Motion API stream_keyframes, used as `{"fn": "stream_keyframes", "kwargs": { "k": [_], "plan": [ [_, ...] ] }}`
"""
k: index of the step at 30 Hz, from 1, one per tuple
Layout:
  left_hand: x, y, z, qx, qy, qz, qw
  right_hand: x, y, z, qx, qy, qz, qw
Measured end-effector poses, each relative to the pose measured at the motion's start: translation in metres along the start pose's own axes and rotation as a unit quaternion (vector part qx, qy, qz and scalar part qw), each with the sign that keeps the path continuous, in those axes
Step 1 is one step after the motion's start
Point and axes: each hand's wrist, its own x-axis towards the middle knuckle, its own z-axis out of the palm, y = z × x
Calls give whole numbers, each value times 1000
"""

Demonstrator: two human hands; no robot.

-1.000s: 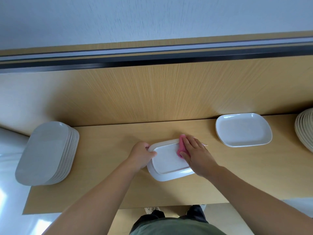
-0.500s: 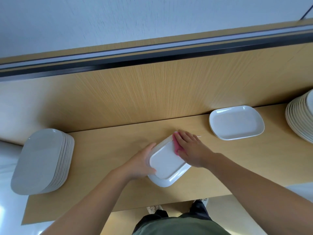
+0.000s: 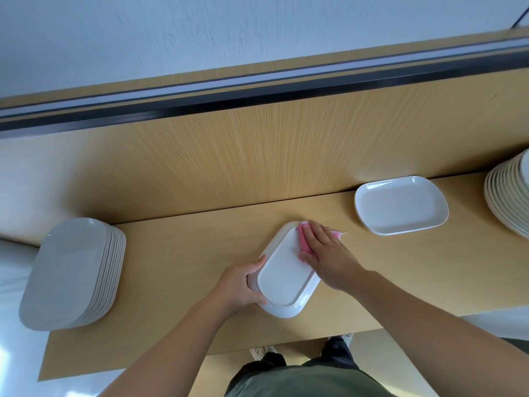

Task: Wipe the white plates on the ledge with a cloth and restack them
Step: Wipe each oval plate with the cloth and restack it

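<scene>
Left hand [image 3: 243,285] curls fingers and thumb round the left rim of the white rounded-rectangular plate [image 3: 283,282], evidently bracing it so that it cannot slide or spin under the wiping stroke. Right hand [image 3: 326,253] lies flat, fingers straight and close together, pressing the folded pink cloth [image 3: 303,239] onto the plate's far right end. Plate rests askew on the pale wooden ledge [image 3: 186,267], about mid-length and directly before the person, within easy reach of both arms. To its right, close to the wooden back panel [image 3: 257,167], a single white plate [image 3: 400,204] lies face up, judged the start of the wiped pile; whether others lie beneath it cannot be told. To the left, near the ledge's end, stands a tall stack of white plates [image 3: 71,270], probably the supply awaiting the cloth. Another stack of plates [image 3: 509,202] is cut off by the right frame edge. Step in hand: wiping, with restacking of this plate not yet done.
</scene>
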Motion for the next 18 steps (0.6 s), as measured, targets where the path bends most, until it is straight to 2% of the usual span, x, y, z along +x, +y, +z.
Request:
{"fn": "stream_keyframes", "kwargs": {
  "k": [7,11,14,18],
  "plan": [
    [0,0,16,-4,24,-10,1000,-14,-17,13,59,9,105,993],
    [-1,3,17,43,19,2,999,-5,-10,4,20,-4,56,998],
    [-1,7,17,27,7,7,1000,0,-1,-3,-7,-18,22,1000],
    [-1,7,19,-7,7,-5,1000,-2,-4,-2,31,6,38,999]
  ]
}}
